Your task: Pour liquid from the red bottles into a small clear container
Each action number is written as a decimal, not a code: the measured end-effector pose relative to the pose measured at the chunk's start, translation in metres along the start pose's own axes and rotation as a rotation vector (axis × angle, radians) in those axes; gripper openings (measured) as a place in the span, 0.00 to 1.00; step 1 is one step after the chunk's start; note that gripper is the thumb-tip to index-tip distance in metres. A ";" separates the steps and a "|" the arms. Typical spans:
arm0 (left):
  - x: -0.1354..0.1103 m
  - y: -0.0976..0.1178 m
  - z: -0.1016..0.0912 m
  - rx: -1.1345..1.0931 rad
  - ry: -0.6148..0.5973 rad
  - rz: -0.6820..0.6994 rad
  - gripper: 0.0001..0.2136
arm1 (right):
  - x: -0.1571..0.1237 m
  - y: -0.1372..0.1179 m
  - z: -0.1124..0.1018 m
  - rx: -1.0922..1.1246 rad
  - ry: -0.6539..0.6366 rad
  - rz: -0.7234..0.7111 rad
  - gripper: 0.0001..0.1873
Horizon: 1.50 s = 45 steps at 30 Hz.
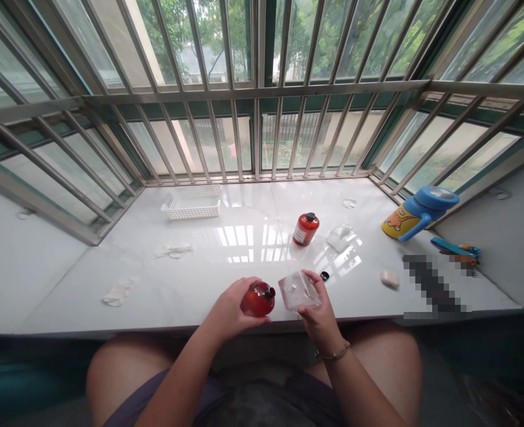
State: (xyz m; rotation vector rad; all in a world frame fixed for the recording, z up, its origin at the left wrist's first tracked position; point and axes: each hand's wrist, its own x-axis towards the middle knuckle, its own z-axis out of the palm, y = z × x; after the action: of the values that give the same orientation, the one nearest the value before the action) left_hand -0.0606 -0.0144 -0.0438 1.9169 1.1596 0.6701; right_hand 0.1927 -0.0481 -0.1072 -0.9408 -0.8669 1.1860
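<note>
- Head view: left hand is clamping a red bottle above the sill's front edge.
- Right hand is clamping a clear plastic bag just beside the bottle.
- Another bottle is standing on the sill at 12 o'clock.
- Black cap is lying at 1 o'clock, near the right hand.
- White basket is sitting at 11 o'clock.
- Soap is lying at 2 o'clock.
</note>
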 end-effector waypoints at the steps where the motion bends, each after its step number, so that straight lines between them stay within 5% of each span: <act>1: -0.001 -0.001 0.000 0.012 0.001 -0.003 0.37 | 0.001 0.000 -0.001 -0.033 -0.009 -0.002 0.51; 22: -0.001 0.011 -0.013 -0.012 -0.096 0.016 0.37 | -0.004 -0.022 0.007 -0.209 -0.133 0.042 0.48; 45: 0.007 -0.010 -0.020 -0.110 -0.187 0.036 0.40 | 0.019 -0.054 0.002 -0.562 -0.325 0.015 0.48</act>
State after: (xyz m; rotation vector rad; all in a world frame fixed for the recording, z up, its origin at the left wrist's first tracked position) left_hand -0.0772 0.0019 -0.0408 1.8677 0.9539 0.5490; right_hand 0.2127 -0.0352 -0.0554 -1.2190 -1.5062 1.1450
